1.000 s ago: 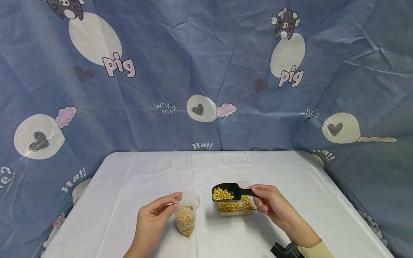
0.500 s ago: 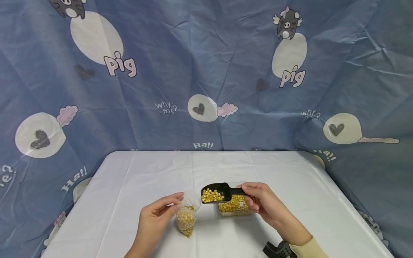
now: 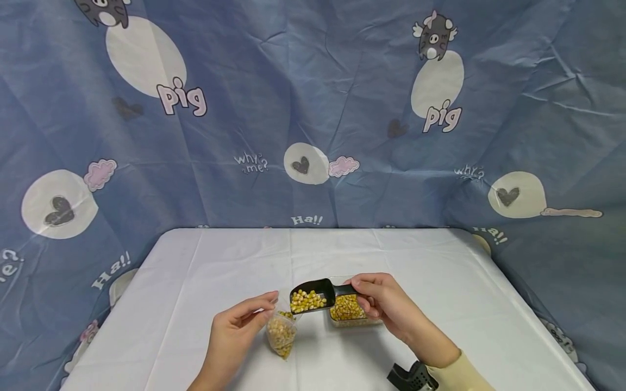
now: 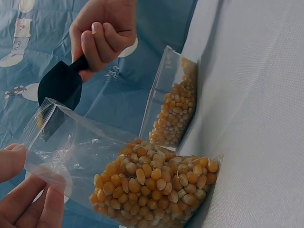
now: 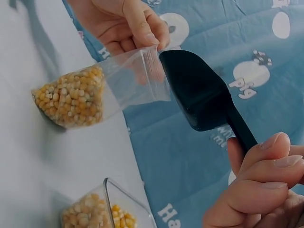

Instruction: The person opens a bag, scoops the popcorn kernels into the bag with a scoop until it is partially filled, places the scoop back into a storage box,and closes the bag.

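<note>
My left hand (image 3: 237,328) pinches the upper edge of a clear zip-lock bag (image 4: 156,185), whose lower half is filled with yellow corn kernels. The bag stands upright with its bottom on the table. With my right hand (image 3: 391,304) I grip the handle of a black scoop (image 3: 318,293) heaped with kernels at its front. Its tip is right at the bag's mouth, overlapping it in the head view. Below the scoop and my right hand sits a clear rectangular container (image 3: 354,321) holding more corn kernels (image 3: 347,307), partly hidden by them.
The table (image 3: 215,260) has a white cloth. Behind it hangs a blue curtain (image 3: 371,206) with pig prints. A black device (image 3: 413,376) is strapped at my right wrist, by a pale yellow sleeve (image 3: 459,374).
My right hand has carried the loaded scoop leftward from over the container to the bag's mouth. My left hand and the bag have stayed nearly still.
</note>
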